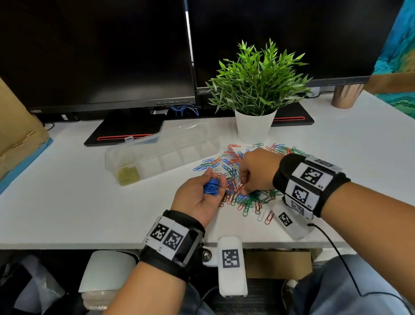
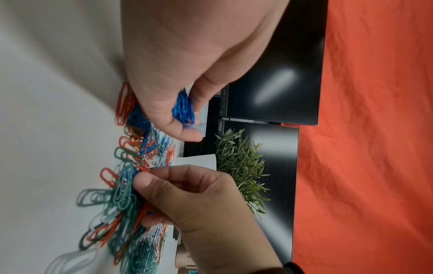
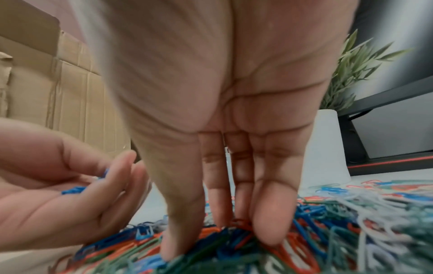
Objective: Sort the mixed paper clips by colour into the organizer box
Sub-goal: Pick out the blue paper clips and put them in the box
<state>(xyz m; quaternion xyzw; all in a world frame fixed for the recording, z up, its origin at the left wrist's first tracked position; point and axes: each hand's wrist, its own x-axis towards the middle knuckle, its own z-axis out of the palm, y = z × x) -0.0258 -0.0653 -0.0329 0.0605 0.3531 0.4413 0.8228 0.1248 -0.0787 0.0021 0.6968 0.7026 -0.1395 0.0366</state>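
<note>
A heap of mixed paper clips (image 1: pixel 250 199) in red, blue, green and white lies on the white desk (image 1: pixel 73 201). My left hand (image 1: pixel 213 181) is palm up at the heap's left edge and cups a bunch of blue paper clips (image 1: pixel 211 186), also seen as blue paper clips (image 2: pixel 183 107) under its curled fingers. My right hand (image 1: pixel 243 186) reaches down into the heap. Its thumb and fingertips (image 3: pixel 269 233) touch the clips with a gap between them and grip nothing I can see. The clear organizer box (image 1: pixel 191 147) lies to the left, with yellow clips (image 1: pixel 129 176) in its nearest compartment.
A potted plant (image 1: pixel 254 126) stands just behind the heap. Two dark monitors (image 1: pixel 90 50) fill the back, and a cardboard box (image 1: pixel 7 123) is at the left. A copper cup (image 1: pixel 346 95) stands at the back right. A clear zip bag (image 1: pixel 139 137) lies behind the organizer.
</note>
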